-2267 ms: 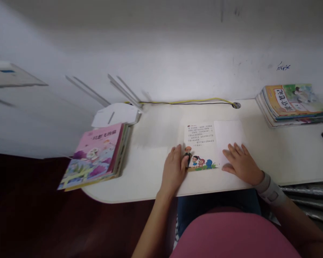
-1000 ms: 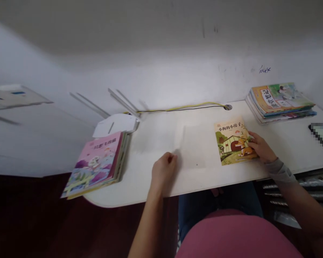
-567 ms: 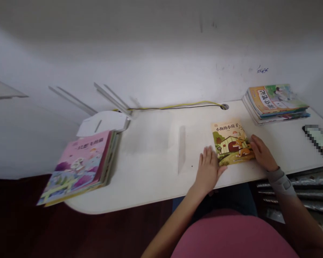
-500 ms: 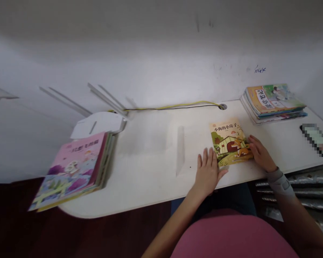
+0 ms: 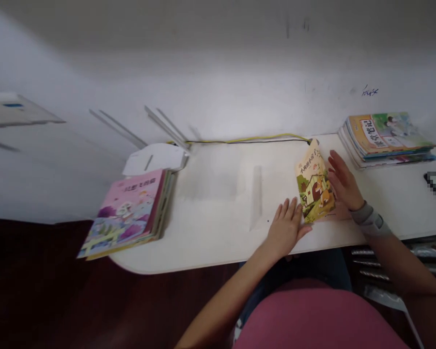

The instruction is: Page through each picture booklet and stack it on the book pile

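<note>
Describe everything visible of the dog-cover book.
The papery picture book lies on the white desk, its front cover lifted and bent, baring a pinkish page. Black Chinese title, orange dog and house decorate it. The left grip is at its lower left corner, the right grip by its raised edge, contact unclear.

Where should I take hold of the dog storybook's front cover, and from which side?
Probably pinch the right edge of the front cover, coming from the right: it tilts up there, apart from the pinkish page beneath, while the left hand lies flat at the book's left edge.
</note>
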Demonstrator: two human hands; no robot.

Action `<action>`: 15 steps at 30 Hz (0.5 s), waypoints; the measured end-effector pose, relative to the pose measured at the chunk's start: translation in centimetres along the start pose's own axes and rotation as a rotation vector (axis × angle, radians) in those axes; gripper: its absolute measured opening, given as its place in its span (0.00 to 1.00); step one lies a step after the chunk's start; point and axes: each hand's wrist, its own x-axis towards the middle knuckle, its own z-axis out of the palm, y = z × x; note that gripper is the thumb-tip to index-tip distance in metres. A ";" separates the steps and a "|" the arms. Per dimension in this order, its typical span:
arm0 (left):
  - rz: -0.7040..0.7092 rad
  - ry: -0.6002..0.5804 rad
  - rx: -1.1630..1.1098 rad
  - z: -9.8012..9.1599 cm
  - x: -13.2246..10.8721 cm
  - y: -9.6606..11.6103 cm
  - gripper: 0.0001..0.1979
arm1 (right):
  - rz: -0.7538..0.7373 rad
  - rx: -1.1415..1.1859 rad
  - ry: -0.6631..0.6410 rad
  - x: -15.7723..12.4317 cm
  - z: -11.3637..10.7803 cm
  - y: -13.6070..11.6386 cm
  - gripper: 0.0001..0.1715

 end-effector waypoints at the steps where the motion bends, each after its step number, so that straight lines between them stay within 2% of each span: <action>1: 0.020 -0.022 -0.011 -0.6 0.0 -0.8 0.34 | -0.048 -0.036 -0.025 0.9 0.6 -0.4 0.37; 3: 0.017 -0.034 -0.011 -1.7 0.3 -2.8 0.33 | -0.140 -0.142 -0.102 2.4 1.8 -1.2 0.34; 5: -0.064 -0.003 0.030 -2.6 0.6 -5.0 0.34 | -0.207 -0.270 -0.204 3.5 3.0 -2.1 0.31; 9: -0.228 -0.010 0.113 -3.1 0.8 -8.3 0.37 | -0.303 -0.575 -0.405 3.7 6.3 -3.2 0.27; 11: -0.245 -0.022 0.115 -2.8 0.6 -9.0 0.36 | -0.338 -0.716 -0.446 3.2 8.1 -3.2 0.25; 15: -0.251 0.000 0.094 -2.3 0.3 -9.2 0.37 | -0.354 -0.858 -0.429 2.4 11.1 -2.5 0.23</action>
